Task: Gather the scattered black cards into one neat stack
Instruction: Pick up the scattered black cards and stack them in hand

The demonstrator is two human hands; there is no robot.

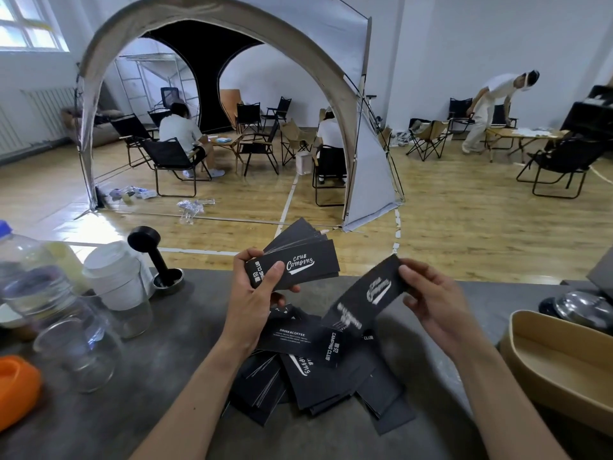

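Note:
My left hand [253, 293] grips a fanned bunch of black cards [298, 260] printed "Camping Club", held above the grey table [149, 393]. My right hand [431, 303] pinches one more black card [368, 293] by its upper right end, a little right of the bunch and tilted down to the left. Beneath both hands lies a loose pile of black cards [318, 376], overlapping at many angles, some face up with white lettering. My forearms hide part of the pile.
At the left stand clear glass jars [76, 346], a plastic bottle [23, 260], a white lidded cup [114, 277], a black tamper in a steel cup [159, 260] and an orange thing [16, 386]. A tan tray [560, 363] and a metal lid [583, 307] sit right. Beyond the table are a tent arch, chairs and people.

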